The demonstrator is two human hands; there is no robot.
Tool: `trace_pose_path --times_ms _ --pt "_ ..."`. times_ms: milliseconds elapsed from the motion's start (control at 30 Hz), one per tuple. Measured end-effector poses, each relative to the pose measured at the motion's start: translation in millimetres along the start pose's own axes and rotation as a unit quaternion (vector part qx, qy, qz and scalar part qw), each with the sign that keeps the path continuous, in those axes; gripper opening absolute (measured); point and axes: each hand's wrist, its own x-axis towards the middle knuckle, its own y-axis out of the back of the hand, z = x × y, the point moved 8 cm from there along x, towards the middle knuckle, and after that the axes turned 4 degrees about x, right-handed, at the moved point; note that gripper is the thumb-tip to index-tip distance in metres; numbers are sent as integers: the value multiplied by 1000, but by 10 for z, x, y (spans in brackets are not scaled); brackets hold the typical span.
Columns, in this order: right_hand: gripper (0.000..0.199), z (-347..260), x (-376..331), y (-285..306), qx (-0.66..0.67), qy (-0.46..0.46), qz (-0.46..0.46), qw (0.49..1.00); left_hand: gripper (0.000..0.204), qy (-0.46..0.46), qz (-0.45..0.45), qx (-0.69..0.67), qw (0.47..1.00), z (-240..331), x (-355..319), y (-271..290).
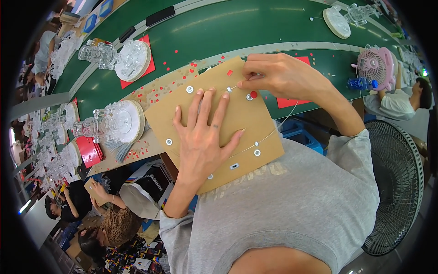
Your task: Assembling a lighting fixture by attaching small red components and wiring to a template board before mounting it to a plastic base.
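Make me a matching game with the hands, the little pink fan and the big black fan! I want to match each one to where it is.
Things:
1. left hand
2. right hand
3. pink fan
4. black fan

Places:
A. on the green table, beside a blue bottle
B. pressed flat on the brown cardboard sheet
C. low down, at the person's right side
D. at the cardboard's top edge, pinching a thin clear string

Pairs: 1-B, 2-D, 3-A, 4-C
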Motion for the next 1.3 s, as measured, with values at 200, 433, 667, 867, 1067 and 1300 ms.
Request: trace_pose_path --times_ms 200,433,667,867,1067,1300 --pt "29 -6 18 -33 0 0 1 1000 78 -1 0 -2 1000 -15 7 15" --pt "33 -37 23 -40 -7 24 40 999 80 1 -4 -13 1000 -29 12 3" --pt "28 -9 -16 -81 -2 8 57 998 82 3 -11 -15 1000 -35 26 -17" --pt "28 -69 -31 -109 -55 13 38 998 82 3 -13 -24 1000 -29 31 -29" --pt "29 -53 -60 -102 7 -13 54 998 81 -12 -9 -29 999 14 52 -32" --pt "29 35 -141 -14 -5 -37 65 997 81 -6 -4 -51 999 17 82 -23"
